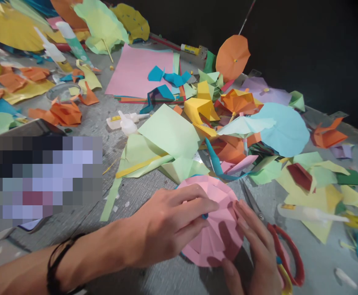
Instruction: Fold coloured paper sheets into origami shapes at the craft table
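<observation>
A round pleated pink paper umbrella (222, 229) with a small blue tip (205, 216) at its centre lies before me, blue paper showing along its rim. My left hand (169, 217) reaches over it from the left, fingers bent down on the pleats around the blue tip; its thumb is hidden. At the right rim, my right hand (255, 241) has its fingers and thumb set around the edge, steadying the umbrella. Scissors with red handles (298, 254) lie just beyond the right hand, blades pointing away. Yellow handles (285, 278) show partly behind that hand.
Cut paper scraps (166, 131) cover much of the grey table (130, 229). Finished paper umbrellas, orange (232, 57) and light blue (285, 129), stand farther back. A stack of pink sheets (136, 73), glue bottles (308, 213) and a tape roll (62, 92) lie around. A blurred patch hides the left side.
</observation>
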The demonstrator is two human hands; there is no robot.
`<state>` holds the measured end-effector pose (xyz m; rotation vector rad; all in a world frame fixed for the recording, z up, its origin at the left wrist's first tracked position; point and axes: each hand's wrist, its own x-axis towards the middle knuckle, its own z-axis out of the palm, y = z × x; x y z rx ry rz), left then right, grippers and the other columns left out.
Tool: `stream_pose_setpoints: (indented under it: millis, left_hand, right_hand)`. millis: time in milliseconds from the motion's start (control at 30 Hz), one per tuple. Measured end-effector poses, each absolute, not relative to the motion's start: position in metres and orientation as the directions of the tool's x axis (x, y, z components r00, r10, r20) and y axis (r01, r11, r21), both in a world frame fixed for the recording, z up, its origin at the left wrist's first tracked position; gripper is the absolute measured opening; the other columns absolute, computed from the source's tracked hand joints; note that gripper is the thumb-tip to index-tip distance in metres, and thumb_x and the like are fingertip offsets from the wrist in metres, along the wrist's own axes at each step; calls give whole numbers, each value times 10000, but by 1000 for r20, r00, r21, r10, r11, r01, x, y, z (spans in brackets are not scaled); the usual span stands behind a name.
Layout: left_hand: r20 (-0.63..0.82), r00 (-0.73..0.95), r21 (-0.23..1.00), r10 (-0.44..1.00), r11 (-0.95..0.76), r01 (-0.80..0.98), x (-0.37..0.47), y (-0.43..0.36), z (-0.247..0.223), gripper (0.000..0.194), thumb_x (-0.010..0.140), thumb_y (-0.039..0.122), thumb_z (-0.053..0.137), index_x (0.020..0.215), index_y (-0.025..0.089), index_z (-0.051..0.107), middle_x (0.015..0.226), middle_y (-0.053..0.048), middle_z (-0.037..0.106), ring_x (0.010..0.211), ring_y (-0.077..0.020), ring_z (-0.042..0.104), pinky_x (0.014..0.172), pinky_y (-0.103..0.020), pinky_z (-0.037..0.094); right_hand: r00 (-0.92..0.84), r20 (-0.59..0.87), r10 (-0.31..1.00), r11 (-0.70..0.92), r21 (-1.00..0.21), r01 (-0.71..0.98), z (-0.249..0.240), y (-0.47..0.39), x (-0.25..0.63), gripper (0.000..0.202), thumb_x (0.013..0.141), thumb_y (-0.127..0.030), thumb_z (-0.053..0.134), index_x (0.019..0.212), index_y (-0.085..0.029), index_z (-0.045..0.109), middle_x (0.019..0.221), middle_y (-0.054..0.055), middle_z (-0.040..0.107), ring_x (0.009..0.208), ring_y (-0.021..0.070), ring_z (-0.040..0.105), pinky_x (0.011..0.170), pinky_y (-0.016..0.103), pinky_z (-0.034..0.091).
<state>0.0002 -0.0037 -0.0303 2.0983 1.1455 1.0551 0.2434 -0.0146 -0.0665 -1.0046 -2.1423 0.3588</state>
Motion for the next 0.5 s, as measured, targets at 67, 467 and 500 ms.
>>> stream_pose_setpoints:
  millis: [67,467,500]
  left_hand:
    - [376,339,739,862,-500,452,1,-4,-30,233,967,73,639,1171,184,633,1076,-33,710,945,-164,713,803,-235,553]
    - [409,319,741,855,-515,431,-1,-6,-24,202,946,101,693,1141,145,666,1078,-67,735,964,-176,717,821,-243,570]
    - [424,309,746,851,-522,414,-1,-6,-25,214,935,86,698,1140,139,669,1074,-72,734,941,-169,715,810,-239,570]
  right_hand:
    - [-425,496,758,651,-525,549,-67,-15,244,573,982,-301,609,1536,-236,478,1545,143,527,1419,367,535,988,532,601]
    - [-450,480,753,656,-493,572,-63,-17,244,614,980,-280,587,1570,-230,423,1582,155,487,1407,357,554,967,505,613]
    - [-450,473,757,651,-488,582,-61,-17,243,607,980,-287,587,1564,-230,430,1574,158,496,1398,360,561,961,506,614]
